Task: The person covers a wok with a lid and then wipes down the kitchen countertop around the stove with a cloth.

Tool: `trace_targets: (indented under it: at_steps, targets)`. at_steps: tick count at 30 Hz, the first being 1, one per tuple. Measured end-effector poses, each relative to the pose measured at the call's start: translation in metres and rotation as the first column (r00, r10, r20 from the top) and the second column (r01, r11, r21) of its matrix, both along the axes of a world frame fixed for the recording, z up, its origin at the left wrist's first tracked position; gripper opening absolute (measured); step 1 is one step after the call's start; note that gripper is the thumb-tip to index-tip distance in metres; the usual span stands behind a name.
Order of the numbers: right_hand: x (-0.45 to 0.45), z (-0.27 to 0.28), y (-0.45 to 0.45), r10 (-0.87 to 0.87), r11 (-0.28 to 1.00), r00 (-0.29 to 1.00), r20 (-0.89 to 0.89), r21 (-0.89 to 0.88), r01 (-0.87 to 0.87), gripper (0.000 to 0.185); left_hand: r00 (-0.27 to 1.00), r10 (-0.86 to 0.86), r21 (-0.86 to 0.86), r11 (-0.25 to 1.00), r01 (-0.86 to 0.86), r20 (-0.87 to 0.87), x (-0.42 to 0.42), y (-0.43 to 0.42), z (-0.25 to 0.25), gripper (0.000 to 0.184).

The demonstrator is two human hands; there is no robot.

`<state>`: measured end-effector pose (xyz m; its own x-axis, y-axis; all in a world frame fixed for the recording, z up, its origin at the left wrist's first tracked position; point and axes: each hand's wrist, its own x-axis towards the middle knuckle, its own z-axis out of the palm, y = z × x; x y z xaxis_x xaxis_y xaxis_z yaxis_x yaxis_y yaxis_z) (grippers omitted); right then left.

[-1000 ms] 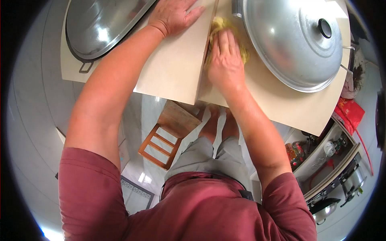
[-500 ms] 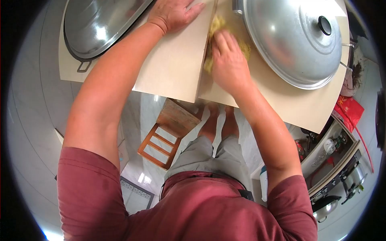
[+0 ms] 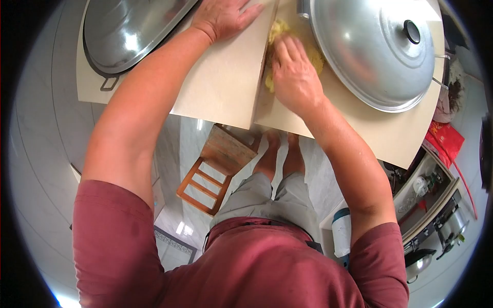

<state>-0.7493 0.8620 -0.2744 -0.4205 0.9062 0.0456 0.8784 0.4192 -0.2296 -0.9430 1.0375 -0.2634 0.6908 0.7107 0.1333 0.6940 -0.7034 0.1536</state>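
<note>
Under my right hand (image 3: 295,74) a yellow cloth (image 3: 278,32) is pressed on the pale tabletop (image 3: 215,92), beside the seam between its two parts. The fingers lie together over the cloth, slightly blurred. Just right of it is a large silver pot lid (image 3: 359,56) with a black knob. My left hand (image 3: 222,18) rests on the left part of the tabletop, thumb apart and nothing seen in it; its fingertips are cut off by the frame's top edge. Left of that hand sits an oval metal lid (image 3: 128,36) on a dark pan with a loop handle.
A wooden chair (image 3: 218,159) stands below the table's front edge, left of my legs. At the right are a red bag (image 3: 446,141), a shelf unit (image 3: 426,190) and hanging pans. A white bottle with a dark cap (image 3: 341,233) is beside my right elbow.
My right hand has shifted slightly right and down with the cloth, and its elbow has swung outward, uncovering the white bottle. My left hand stays about where it was.
</note>
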Motion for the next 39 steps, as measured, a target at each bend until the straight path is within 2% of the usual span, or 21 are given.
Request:
trace_targets:
  at_steps: [3,7,10,12,14,17,20,23,26,28,32,35,38,39]
  targets:
    - [0.006,0.003,-0.023,0.136,0.990,0.986,0.099,-0.034,-0.134,0.045,1.000,0.004,0.003,1.000,-0.004,0.017,0.000,0.001,-0.001,0.061]
    - [0.006,0.000,-0.023,0.079,0.997,0.990,0.114,-0.030,-0.076,0.046,0.999,-0.011,0.055,0.998,0.008,0.043,0.000,-0.004,-0.003,0.060]
    - [-0.002,-0.013,0.014,-0.104,0.994,0.994,0.027,0.042,0.103,0.045,1.000,-0.008,0.091,0.996,0.008,-0.004,-0.001,-0.009,-0.005,0.060]
    - [-0.008,-0.017,0.022,-0.134,0.989,0.991,0.026,0.061,0.132,0.045,0.998,0.060,0.120,0.991,-0.057,-0.022,0.000,-0.027,-0.011,0.059]
    - [-0.008,-0.015,0.002,-0.135,0.991,0.990,-0.028,0.001,0.135,0.047,0.989,0.149,0.082,0.986,-0.149,-0.001,-0.007,-0.064,-0.017,0.059]
    - [0.026,-0.031,-0.051,0.049,0.999,0.967,-0.251,0.013,-0.047,0.053,0.957,0.271,0.022,0.961,-0.274,0.102,-0.023,-0.139,-0.008,0.060]
    - [0.036,-0.020,-0.110,-0.006,0.999,0.968,-0.251,-0.042,-0.005,0.054,0.936,0.316,0.039,0.945,-0.325,0.158,-0.039,-0.179,-0.012,0.055]
    - [-0.002,-0.014,-0.117,-0.170,0.985,0.937,-0.304,-0.046,0.164,0.055,0.916,0.370,0.042,0.924,-0.380,0.155,-0.032,-0.181,-0.007,0.054]
    - [-0.030,-0.025,-0.114,-0.120,0.992,0.950,-0.289,0.011,0.129,0.049,0.934,0.348,-0.001,0.937,-0.349,0.083,-0.027,-0.181,0.017,0.058]
    - [-0.035,-0.030,-0.124,-0.085,0.993,0.948,-0.306,0.056,0.107,0.044,0.933,0.349,-0.015,0.937,-0.349,0.085,-0.027,-0.183,0.016,0.058]
    - [0.003,-0.024,-0.149,0.199,0.980,0.919,-0.341,0.050,-0.194,0.043,0.926,0.366,-0.036,0.931,-0.364,0.090,-0.028,-0.181,0.016,0.058]
    - [0.056,-0.008,-0.152,0.240,0.967,0.920,-0.311,-0.013,-0.256,0.042,0.932,0.362,-0.024,0.932,-0.361,0.036,-0.028,-0.182,0.013,0.059]
    - [0.100,-0.005,-0.163,0.218,0.970,0.934,-0.282,-0.047,-0.241,0.040,0.929,0.369,-0.036,0.929,-0.368,0.028,-0.028,-0.181,0.012,0.059]
    - [0.101,-0.005,-0.163,0.164,0.978,0.921,-0.352,-0.065,-0.199,0.039,0.930,0.368,-0.026,0.930,-0.368,0.017,-0.029,-0.181,0.010,0.059]
